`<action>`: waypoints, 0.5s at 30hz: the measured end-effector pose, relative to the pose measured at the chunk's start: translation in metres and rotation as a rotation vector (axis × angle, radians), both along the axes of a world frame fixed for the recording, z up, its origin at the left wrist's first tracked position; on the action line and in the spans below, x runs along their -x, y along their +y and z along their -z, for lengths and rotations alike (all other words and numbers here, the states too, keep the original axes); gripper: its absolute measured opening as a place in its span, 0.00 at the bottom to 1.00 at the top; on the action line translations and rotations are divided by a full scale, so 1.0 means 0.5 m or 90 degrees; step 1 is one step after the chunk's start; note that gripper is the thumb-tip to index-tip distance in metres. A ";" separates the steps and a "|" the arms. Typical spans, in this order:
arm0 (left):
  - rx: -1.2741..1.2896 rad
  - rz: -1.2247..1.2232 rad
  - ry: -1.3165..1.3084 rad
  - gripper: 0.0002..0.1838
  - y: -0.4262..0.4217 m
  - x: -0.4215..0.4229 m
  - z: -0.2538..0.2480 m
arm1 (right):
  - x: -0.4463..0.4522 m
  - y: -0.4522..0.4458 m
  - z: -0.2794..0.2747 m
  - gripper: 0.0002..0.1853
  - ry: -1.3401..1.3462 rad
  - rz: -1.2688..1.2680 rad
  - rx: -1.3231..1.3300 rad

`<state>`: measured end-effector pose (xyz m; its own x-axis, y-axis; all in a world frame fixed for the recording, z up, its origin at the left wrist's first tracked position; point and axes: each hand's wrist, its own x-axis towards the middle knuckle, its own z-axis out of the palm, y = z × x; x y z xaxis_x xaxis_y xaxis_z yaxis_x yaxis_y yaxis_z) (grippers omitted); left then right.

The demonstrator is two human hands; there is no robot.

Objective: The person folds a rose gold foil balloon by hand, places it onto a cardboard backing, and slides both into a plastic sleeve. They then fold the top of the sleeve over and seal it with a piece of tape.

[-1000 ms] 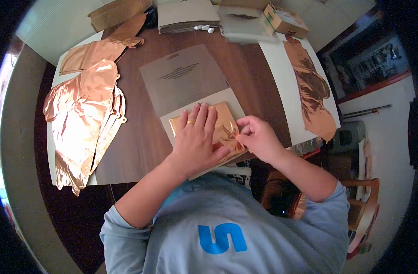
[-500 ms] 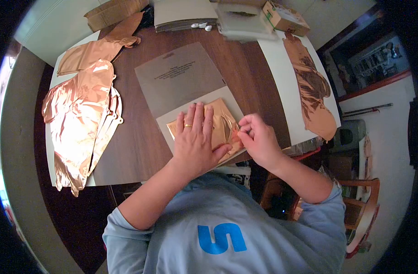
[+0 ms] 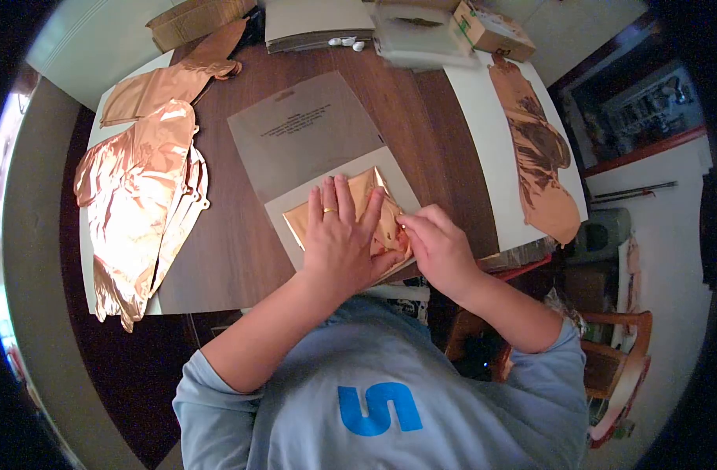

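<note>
On our tabletop (image 3: pixel 217 258) a clear sleeve (image 3: pixel 304 129) slants away leftward; the folded foil (image 3: pixel 387 227) lies over its pale near half, beneath our flat, spread left hand (image 3: pixel 339 243); our right hand (image 3: pixel 441 243) pinches the foil's right edge.

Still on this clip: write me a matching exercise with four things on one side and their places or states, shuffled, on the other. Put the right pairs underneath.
Things
1. Left hand
2. Right hand
3. See-through sheet
4. Small white items

Places or states
A. Printed with lines of dark text
B. At the right side of the folded copper foil
C. In front of the pale stack, at the far side of the brown table
D. Spread palm down over the folded copper foil

Pairs: 1-D, 2-B, 3-A, 4-C
</note>
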<state>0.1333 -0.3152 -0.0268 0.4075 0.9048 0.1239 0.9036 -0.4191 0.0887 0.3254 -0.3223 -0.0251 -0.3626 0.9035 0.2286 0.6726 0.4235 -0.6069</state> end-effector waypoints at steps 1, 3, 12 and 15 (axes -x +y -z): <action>0.004 -0.002 0.010 0.53 0.002 -0.001 -0.003 | 0.001 -0.001 0.000 0.15 -0.021 -0.004 -0.001; 0.012 -0.006 0.029 0.56 0.004 -0.003 -0.007 | 0.002 -0.004 0.003 0.16 -0.048 -0.010 -0.017; 0.000 -0.010 -0.086 0.57 0.004 0.011 -0.008 | 0.004 -0.015 0.016 0.20 -0.217 -0.027 -0.162; -0.003 -0.007 -0.112 0.57 0.003 0.017 0.007 | 0.004 -0.013 0.010 0.21 -0.261 -0.018 -0.191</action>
